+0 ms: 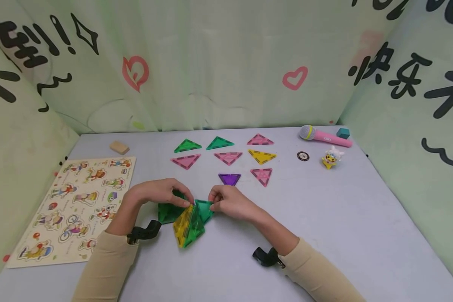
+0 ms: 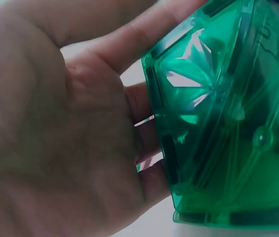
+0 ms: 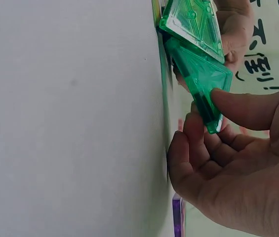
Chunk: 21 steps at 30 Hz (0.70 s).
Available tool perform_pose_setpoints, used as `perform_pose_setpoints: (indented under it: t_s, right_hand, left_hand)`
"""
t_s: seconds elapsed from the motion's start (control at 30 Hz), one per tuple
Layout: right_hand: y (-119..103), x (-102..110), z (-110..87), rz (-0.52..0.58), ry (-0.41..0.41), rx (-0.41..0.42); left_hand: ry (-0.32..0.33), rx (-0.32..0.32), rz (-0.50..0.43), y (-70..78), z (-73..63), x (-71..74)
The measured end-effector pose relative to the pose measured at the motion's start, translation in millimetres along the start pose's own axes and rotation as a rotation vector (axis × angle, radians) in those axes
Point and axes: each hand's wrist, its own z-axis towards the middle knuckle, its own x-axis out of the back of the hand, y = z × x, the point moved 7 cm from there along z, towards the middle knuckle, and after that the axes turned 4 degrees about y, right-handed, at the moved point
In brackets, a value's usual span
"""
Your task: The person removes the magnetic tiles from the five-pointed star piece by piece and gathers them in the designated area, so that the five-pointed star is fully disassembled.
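Observation:
Translucent green and yellow magnetic tiles form an angular, joined shape (image 1: 183, 226) on the table between the hands. My left hand (image 1: 166, 193) grips it at the top, thumb near the peak and fingers behind. In the left wrist view, those fingers pass behind a large green tile (image 2: 218, 123). From the right, my right hand (image 1: 232, 203) pinches the outer corner of a green triangular tile (image 3: 201, 79) between thumb and fingers. That triangle's other end meets the joined tiles. Part of the shape's far side is hidden by the left hand.
Loose triangular tiles in green, pink, yellow and purple (image 1: 229, 179) lie beyond the hands. A picture puzzle board (image 1: 73, 205) and a wooden block (image 1: 119, 147) are at left. Back right are a toy microphone (image 1: 326, 136), teal block (image 1: 343, 133), round disc (image 1: 303, 156) and figurine (image 1: 331, 158).

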Motion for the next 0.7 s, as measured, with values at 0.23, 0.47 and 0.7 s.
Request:
perform_pose_setpoints:
  t_s: [0.23,0.47,0.7]
  right_hand:
    - [0.5,4.8,1.5,0.020,0.067,-0.012]
    - [-1.3,20.9,14.1,-0.003,0.183,0.010]
    - [-9.8,32.4,41.7,-0.104,0.252,0.040]
  left_hand:
    - [-0.014,-0.005,-0.045,0.9,-1.5,0.4]
    - [-0.030,-0.026,-0.043,4.0,0.4,-2.0]
    - [-0.037,-0.025,-0.053,5.6,2.4,-3.4]
